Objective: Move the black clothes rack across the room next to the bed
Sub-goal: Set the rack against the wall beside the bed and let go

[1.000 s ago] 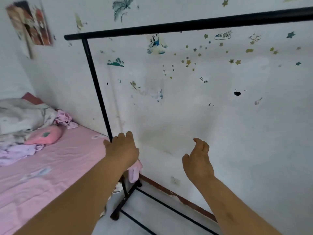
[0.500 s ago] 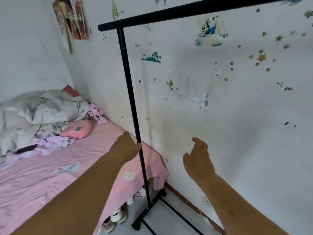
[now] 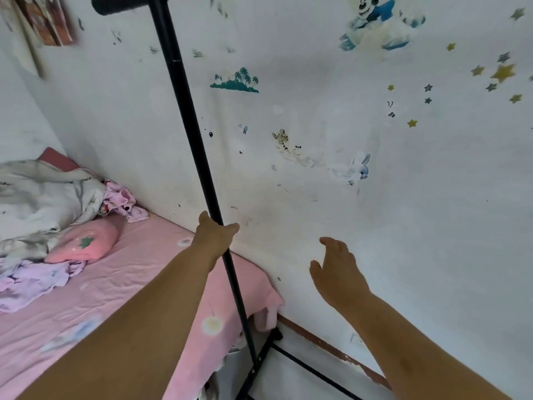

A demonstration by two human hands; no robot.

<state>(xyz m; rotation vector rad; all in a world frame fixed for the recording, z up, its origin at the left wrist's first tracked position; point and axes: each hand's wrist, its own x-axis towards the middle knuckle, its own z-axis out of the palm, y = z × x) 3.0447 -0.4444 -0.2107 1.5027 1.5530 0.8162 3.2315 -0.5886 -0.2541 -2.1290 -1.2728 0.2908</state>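
The stained white plaster wall (image 3: 331, 197) fills most of what lies beyond both my hands, dotted with stickers: one cartoon mouse, one green palm island, one pale rabbit, one small tiger and a scatter of gold and blue stars up to the right of my right hand. It meets a second white wall far to the left of my left hand, where one picture hangs, blurred. Along its foot, below my right hand, runs a reddish-brown skirting strip.

The bed with its pink cotton sheet (image 3: 124, 287) lies under and to the left of my left forearm, its corner reaching to just beneath my left hand. On it, well left of that hand, I count one crumpled grey-white quilt (image 3: 43, 197), one pink cushion with a green star (image 3: 86, 243), and two bunches of pinkish-lilac cloth.

The black metal clothes rack (image 3: 187, 111) stands at that bed corner, close to the wall: one upright pole passing through my left hand, one top bar overhead, and floor rails below, between my forearms.

My left hand (image 3: 215, 236) is wrapped around the pole, thumb on one side, fingers on the other. My right hand (image 3: 336, 269) hangs free, fingers loosely spread, touching nothing.
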